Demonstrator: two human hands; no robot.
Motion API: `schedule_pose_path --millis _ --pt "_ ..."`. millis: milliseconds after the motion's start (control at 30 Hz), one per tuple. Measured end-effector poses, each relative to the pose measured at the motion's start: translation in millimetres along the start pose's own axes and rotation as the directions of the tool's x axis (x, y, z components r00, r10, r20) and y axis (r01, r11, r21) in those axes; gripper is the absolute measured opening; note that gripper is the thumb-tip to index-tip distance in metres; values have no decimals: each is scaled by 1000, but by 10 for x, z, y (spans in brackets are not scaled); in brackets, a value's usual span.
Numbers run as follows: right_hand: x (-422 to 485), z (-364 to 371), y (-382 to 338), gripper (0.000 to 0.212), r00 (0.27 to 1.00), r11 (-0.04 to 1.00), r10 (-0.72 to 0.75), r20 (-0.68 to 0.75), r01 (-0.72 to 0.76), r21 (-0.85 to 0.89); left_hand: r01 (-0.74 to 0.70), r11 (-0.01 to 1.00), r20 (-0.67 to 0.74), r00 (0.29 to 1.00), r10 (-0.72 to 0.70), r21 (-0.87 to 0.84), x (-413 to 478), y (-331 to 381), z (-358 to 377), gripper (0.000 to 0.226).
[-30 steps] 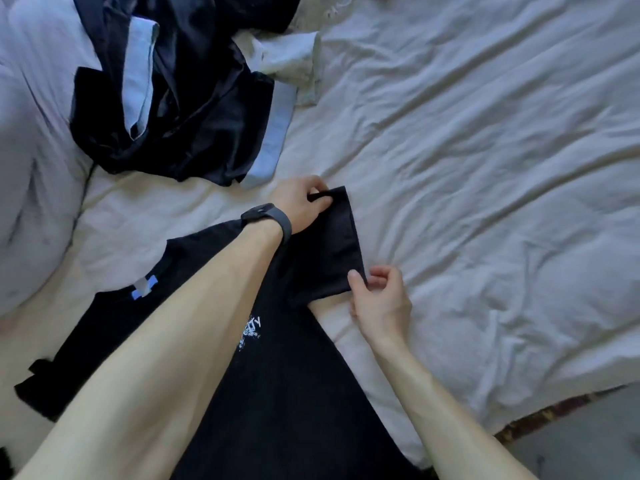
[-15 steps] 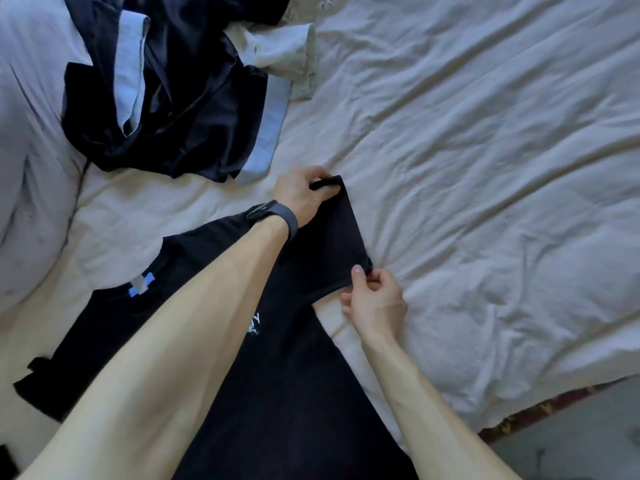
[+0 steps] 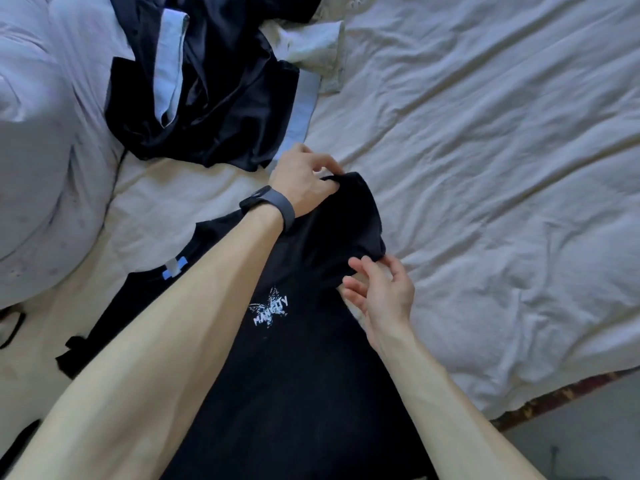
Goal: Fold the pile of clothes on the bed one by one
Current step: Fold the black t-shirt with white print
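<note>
The black T-shirt [image 3: 294,375] was soft, matt knit cloth, its white chest print [image 3: 270,308] cracked and chalky. The heaped dark garments [image 3: 214,98] carried a faint satin sheen, banded with pale blue cloth. The off-white bed sheet [image 3: 485,168] was matt woven cloth, heavily creased. The wristband [image 3: 277,202] looked like smooth, matt dark rubber or plastic.

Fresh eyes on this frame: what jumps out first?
The black T-shirt with a white butterfly print, spread on the white sheet at centre-bottom. The left hand pinches the far edge of its sleeve; the right hand, loosely open, is at the near corner. A heap of dark clothes lies at upper left.
</note>
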State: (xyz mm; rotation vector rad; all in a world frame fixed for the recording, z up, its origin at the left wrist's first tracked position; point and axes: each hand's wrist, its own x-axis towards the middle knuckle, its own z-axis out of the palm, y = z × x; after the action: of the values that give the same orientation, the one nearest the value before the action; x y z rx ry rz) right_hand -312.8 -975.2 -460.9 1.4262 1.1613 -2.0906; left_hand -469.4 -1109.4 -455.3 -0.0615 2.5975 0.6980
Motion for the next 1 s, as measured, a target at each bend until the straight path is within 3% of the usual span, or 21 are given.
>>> schedule_pose_path --millis 100,167,233,300,367,433,533,633,700,833,900,1000 --pt "-304 103 231 11 968 960 -248 27 249 -124 16 951 -64 997 -37 -307 -414 -240 -278 24" --pt "-499 98 510 13 885 827 -452 114 464 -317 31 869 -68 995 -74 -493 -833 -479 -460 26" --pt "-609 5 838 21 802 645 -533 268 591 -484 86 846 -17 994 -111 -527 -1253 -833 -538 39" --pt "-662 -115 1134 34 825 506 -375 422 564 -652 258 905 77 966 -246 -339 -1611 -1248 -548 48" --pt "-670 -225 1311 45 907 418 -158 390 419 -806 474 878 157 874 -460 -63 -1823 -1600 -497 49" --pt "-663 -228 1353 39 966 503 -106 237 258 -825 593 805 90 802 -591 3 -1809 -1812 -454 43" --pt "-555 -45 1208 31 999 824 -7 37 26 -566 496 859 5 866 -499 -131 -1456 -1708 -404 42" --pt "-400 217 1065 38 991 942 115 -65 -130 -309 420 876 41 905 -423 -235 -1070 -1422 -316 57" --pt "-302 370 992 42 973 968 195 -121 -211 -139 395 904 52 919 -392 -166 -857 -1276 -279 57" --pt "-163 449 931 35 934 952 307 -183 -301 61 376 924 138 914 -383 74 -519 -1216 -257 34" --pt "-153 399 937 28 939 951 306 -159 -293 97 375 927 196 908 -371 17 -383 -1275 -245 37" --pt "-178 285 944 24 957 962 263 -122 -250 109 425 863 197 903 -382 -272 -249 -1297 -219 55"
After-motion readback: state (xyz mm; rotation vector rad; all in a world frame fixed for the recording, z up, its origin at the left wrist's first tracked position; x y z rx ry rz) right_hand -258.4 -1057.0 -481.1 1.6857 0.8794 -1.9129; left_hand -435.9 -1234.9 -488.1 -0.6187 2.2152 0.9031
